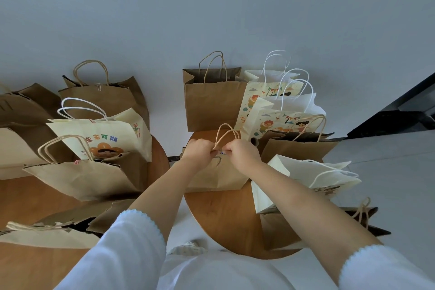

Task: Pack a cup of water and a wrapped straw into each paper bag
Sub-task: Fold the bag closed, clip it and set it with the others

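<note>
While the fingers (217,148) of both hands pinch shut on the top edge of a brown paper bag (211,176), its twisted handles (227,134) stand up between the left hand (199,150) and right hand (243,154). That bag stands upright on a round wooden worktop (226,216), other brown and printed bags crowded close around; its contents are hidden.
</note>
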A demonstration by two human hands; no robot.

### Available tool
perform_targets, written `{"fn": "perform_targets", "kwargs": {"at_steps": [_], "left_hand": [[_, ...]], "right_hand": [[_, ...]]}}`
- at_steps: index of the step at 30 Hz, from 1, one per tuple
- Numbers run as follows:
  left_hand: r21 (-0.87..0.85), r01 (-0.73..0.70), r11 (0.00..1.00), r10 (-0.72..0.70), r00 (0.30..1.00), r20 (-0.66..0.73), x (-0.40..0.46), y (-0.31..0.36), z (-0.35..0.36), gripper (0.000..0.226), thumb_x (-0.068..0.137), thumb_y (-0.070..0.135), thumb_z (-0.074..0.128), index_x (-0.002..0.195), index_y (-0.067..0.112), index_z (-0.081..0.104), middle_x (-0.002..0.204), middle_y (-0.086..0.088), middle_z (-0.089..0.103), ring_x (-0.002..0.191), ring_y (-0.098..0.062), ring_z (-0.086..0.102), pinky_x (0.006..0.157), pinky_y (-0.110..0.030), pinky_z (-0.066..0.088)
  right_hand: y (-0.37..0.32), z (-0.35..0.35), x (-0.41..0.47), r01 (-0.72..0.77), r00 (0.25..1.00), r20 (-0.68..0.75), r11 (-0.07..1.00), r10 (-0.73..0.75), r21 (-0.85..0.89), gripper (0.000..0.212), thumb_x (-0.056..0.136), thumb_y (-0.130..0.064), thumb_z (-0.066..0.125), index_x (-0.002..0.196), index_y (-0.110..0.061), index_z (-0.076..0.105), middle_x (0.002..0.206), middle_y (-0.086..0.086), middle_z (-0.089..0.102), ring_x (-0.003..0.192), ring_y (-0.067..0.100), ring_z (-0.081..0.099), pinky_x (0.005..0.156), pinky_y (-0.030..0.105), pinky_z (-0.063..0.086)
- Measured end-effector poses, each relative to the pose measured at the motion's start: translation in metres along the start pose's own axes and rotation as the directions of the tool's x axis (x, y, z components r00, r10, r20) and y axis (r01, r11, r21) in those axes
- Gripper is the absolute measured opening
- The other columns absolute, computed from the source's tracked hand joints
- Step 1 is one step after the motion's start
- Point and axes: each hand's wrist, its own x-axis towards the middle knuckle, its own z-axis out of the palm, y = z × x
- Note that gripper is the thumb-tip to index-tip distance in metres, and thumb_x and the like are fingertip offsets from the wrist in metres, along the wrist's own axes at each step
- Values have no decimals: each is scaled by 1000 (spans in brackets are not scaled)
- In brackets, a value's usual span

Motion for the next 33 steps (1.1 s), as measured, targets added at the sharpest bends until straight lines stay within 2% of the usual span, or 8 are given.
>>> {"fn": "perform_targets", "kwargs": {"at_steps": [8,13,17,20,23,27,31,33], "left_hand": [[4,5,1000,-5,1000,19,3,-3,3,29,100,30,43,110,19,68,99,-2,67,94,-23,54,96,-36,42],[-25,1,1000,-1,1000,13,1,-5,3,28,100,30,44,109,19,69,100,-2,68,97,-23,56,91,-35,45],[-18,-27,999,27,999,-33,-2,-2,-2,27,100,30,44,105,17,67,90,0,64,89,-21,55,87,-32,42],[49,-79,996,82,995,-64,-5,-2,-9,22,96,34,53,103,18,66,97,0,66,95,-22,58,94,-32,41],[118,-107,987,115,992,-57,-7,-10,-12,26,89,43,61,103,21,64,99,4,65,95,-19,58,94,-34,41],[102,-62,993,66,997,-36,-14,-23,-14,39,88,47,61,117,21,59,111,2,63,99,-18,56,97,-34,44],[124,-7,992,11,1000,-28,-23,-27,-17,40,90,41,61,122,18,55,115,-1,62,102,-19,57,95,-32,46],[122,4,993,-2,1000,-16,-27,-29,-16,35,91,37,60,120,17,56,114,-1,62,101,-19,57,92,-30,47]], "right_hand": [[1,22,-6,17,992,-125,990,-34,-140,24,99,-16,47,119,-15,59,109,5,66,97,22,63,80,27,51],[-2,32,-4,74,985,-144,987,-94,-140,32,100,-14,41,130,-17,54,125,3,61,105,23,62,85,30,51],[6,34,-7,162,971,-160,979,-180,-121,40,100,-17,45,141,-18,44,149,0,41,116,24,59,93,34,50],[24,28,-19,377,873,-267,912,-408,-161,32,90,-22,64,120,-11,64,122,6,62,86,22,70,69,31,59],[44,19,-32,448,773,-326,833,-544,-327,24,74,-34,79,80,-13,72,78,0,65,58,11,62,49,14,44],[59,1,-37,320,801,-385,872,-457,-370,39,73,-46,76,67,-9,65,65,3,59,60,17,59,50,20,40],[55,-11,-39,89,970,-188,944,-155,-319,52,89,-58,51,99,-9,62,95,5,62,92,21,60,71,28,47],[49,-12,-40,63,990,-109,976,-87,-208,37,92,-44,55,109,-11,54,104,4,61,96,20,59,73,26,45]]}}
